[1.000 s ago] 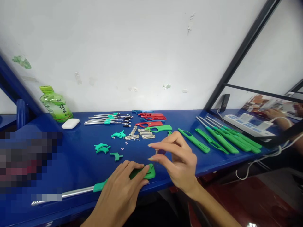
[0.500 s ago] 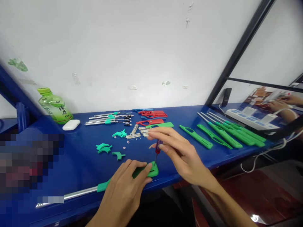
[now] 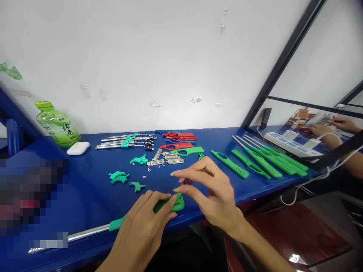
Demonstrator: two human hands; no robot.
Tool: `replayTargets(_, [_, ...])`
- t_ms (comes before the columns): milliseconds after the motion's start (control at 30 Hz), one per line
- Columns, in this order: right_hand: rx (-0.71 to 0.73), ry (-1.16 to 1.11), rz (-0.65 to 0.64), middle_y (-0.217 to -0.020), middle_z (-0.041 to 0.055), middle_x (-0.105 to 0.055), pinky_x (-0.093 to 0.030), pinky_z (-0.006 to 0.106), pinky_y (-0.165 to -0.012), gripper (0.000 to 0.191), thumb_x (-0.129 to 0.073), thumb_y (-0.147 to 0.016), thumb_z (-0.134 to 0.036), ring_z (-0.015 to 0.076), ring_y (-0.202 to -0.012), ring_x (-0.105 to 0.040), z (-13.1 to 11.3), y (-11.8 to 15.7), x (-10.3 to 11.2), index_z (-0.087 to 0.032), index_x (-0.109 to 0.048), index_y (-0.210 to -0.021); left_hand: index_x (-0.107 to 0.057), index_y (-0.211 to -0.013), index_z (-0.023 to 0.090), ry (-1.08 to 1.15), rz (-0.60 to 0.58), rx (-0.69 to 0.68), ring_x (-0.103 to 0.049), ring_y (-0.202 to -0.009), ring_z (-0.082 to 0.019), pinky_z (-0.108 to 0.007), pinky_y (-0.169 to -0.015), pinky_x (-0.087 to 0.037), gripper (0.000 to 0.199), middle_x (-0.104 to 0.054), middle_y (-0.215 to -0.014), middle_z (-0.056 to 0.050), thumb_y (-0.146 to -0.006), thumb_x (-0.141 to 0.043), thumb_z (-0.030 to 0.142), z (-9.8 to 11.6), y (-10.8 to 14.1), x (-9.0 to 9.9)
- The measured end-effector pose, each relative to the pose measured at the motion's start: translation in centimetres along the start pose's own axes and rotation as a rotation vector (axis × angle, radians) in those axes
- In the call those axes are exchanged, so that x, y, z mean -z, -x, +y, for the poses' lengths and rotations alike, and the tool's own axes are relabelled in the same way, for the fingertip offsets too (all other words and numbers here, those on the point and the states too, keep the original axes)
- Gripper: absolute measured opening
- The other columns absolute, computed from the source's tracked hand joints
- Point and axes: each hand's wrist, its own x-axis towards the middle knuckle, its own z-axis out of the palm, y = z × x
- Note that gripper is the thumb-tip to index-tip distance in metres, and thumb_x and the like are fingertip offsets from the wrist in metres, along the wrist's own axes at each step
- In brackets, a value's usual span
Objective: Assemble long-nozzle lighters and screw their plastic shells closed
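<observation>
Currently, the left hand (image 3: 144, 219) is laid flat-curved over a long-handled green plastic lighter (image 3: 178, 204) with a silver metal tube, thumb and fingers pressing it down near the front edge of the glossy blue tabletop (image 3: 93, 189); tube points left. Right hand (image 3: 214, 192) partly curled above the handle's right end, thumb and fingertips pinching a small dark purple tool (image 3: 187, 181), mostly hidden by the fingers; tip contact with the handle cannot be confirmed. Beyond the hands: curved teal plastic pieces (image 3: 137, 186), small silver-toned metal parts (image 3: 154, 163) and flat red plastic casings (image 3: 181, 146). Farther left, silver rods with teal collars (image 3: 113, 146), lying side by side. To the right, assembled green lighters (image 3: 265, 166) with silver tubes, closely grouped.
</observation>
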Motion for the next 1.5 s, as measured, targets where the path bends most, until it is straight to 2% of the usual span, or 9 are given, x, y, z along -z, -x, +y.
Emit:
replayTargets(233, [-0.086, -0.126, -0.137, -0.132, 0.0069, -0.072, -0.061, 0.039, -0.097, 0.044, -0.046, -0.111, -0.013, 0.0219, -0.12, -0.068, 0.3, -0.2, 0.0, -0.03, -0.062, -0.148, -0.06, -0.138, 0.022, -0.003, -0.023, 0.019, -0.064, -0.093, -0.025, -0.042, -0.08, -0.056, 0.031, -0.07, -0.114, -0.008, -0.108, -0.054, 0.019, 0.1, 0.1, -0.1])
replayTargets(367, [-0.063, -0.085, 0.132, -0.088, -0.0012, -0.073, -0.061, 0.035, -0.074, 0.034, -0.083, -0.093, -0.02, 0.018, -0.079, -0.069, 1.1, 0.1, -1.4, -0.033, -0.077, -0.124, -0.061, -0.138, 0.024, -0.003, -0.031, 0.014, -0.066, -0.097, -0.025, -0.043, -0.087, -0.056, 0.03, -0.071, -0.115, -0.007, -0.11, -0.051, 0.02, 0.1, 0.0, 0.0])
replayTargets(467, [0.011, 0.015, 0.253, -0.089, 0.001, -0.073, -0.061, 0.037, -0.07, 0.033, -0.088, -0.089, -0.03, 0.0199, -0.076, -0.067, 1.8, 0.6, -2.2, -0.031, -0.077, -0.12, -0.061, -0.138, 0.024, -0.003, -0.025, 0.022, -0.066, -0.096, -0.025, -0.042, -0.085, -0.056, 0.03, -0.07, -0.114, -0.007, -0.11, -0.049, 0.022, 0.1, 0.0, 0.1])
replayTargets(700, [-0.232, -0.392, 0.165, -0.108, 0.003, -0.077, -0.065, 0.035, -0.075, 0.03, -0.06, -0.108, -0.022, 0.0181, -0.083, -0.076, 1.4, 0.5, -2.5, -0.033, -0.066, -0.135, -0.059, -0.141, 0.024, 0.002, -0.02, 0.027, -0.065, -0.097, -0.026, -0.047, -0.09, -0.055, 0.034, -0.07, -0.116, -0.007, -0.108, -0.054, 0.019, 0.1, 0.2, -0.1])
replayTargets(867, [-0.133, -0.096, 0.213, -0.092, 0.0011, -0.069, -0.06, 0.038, -0.076, 0.03, -0.086, -0.09, -0.022, 0.0202, -0.082, -0.066, 1.1, 0.5, -2.1, -0.033, -0.078, -0.117, -0.06, -0.139, 0.023, 0.008, -0.028, 0.022, -0.065, -0.095, -0.026, -0.045, -0.085, -0.056, 0.031, -0.07, -0.114, -0.007, -0.108, -0.054, 0.021, 0.0, 0.2, 0.0])
replayTargets(1033, [-0.201, -0.207, -0.033, -0.122, 0.0063, -0.074, -0.063, 0.04, -0.092, 0.035, -0.055, -0.109, -0.017, 0.022, -0.11, -0.072, 0.9, 0.2, -1.4, -0.031, -0.067, -0.139, -0.06, -0.139, 0.023, 0.015, -0.023, 0.012, -0.064, -0.095, -0.026, -0.047, -0.085, -0.056, 0.033, -0.07, -0.114, -0.007, -0.107, -0.055, 0.018, 0.1, 0.0, -0.1])
replayTargets(1267, [-0.146, -0.005, 0.095, -0.101, 0.0015, -0.07, -0.059, 0.036, -0.082, 0.032, -0.079, -0.096, -0.021, 0.019, -0.088, -0.065, 0.9, 0.0, -1.4, -0.032, -0.073, -0.126, -0.061, -0.138, 0.022, 0.003, -0.002, 0.002, -0.064, -0.094, -0.024, -0.043, -0.084, -0.055, 0.03, -0.069, -0.113, -0.006, -0.11, -0.05, 0.02, 0.1, -0.1, 0.0])
replayTargets(1400, [-0.16, -0.192, -0.132, -0.121, 0.0023, -0.076, -0.058, 0.036, -0.095, 0.035, -0.052, -0.109, -0.011, 0.0194, -0.112, -0.07, 0.3, -0.1, -0.7, -0.031, -0.071, -0.131, -0.062, -0.135, 0.023, 0.009, -0.006, 0.006, -0.064, -0.094, -0.025, -0.042, -0.083, -0.054, 0.028, -0.07, -0.113, -0.006, -0.109, -0.051, 0.021, 0.1, -0.1, -0.1])
replayTargets(1500, [-0.199, -0.274, -0.043, -0.105, -0.0008, -0.076, -0.058, 0.035, -0.087, 0.032, -0.056, -0.107, -0.012, 0.0176, -0.095, -0.071, 0.6, 0.1, -1.4, -0.033, -0.073, -0.125, -0.061, -0.136, 0.024, 0.003, -0.019, 0.02, -0.063, -0.095, -0.025, -0.043, -0.085, -0.053, 0.029, -0.069, -0.114, -0.006, -0.109, -0.052, 0.021, 0.1, 0.0, -0.1])
